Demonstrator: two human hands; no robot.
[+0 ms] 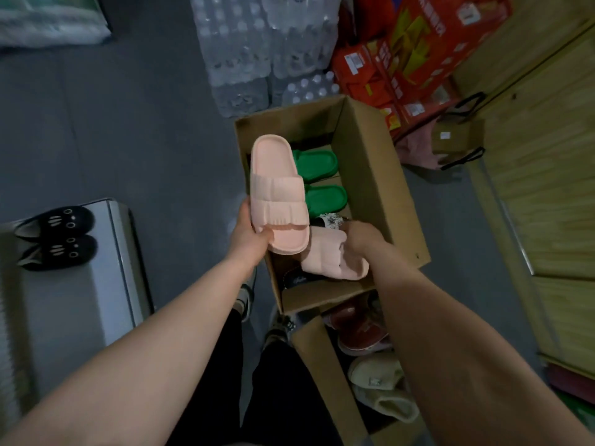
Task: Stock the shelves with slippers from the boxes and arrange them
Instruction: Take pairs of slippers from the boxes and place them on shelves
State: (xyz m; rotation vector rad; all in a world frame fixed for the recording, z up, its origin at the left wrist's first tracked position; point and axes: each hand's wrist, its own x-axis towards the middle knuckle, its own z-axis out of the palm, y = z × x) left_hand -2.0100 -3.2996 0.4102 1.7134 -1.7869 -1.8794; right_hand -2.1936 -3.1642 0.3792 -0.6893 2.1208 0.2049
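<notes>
Left hand point(249, 235) has its fingers wrapped around the heel of a pink slipper point(278, 191), holding it up over the near-left part of the box point(370, 175). Right hand point(363, 241) is curled onto the second pink slipper point(328, 259) inside the box's near end. Two green slippers point(318, 178) sit further back in that box, and black slippers point(58, 236) are on a shelf point(106, 252) well left of it.
</notes>
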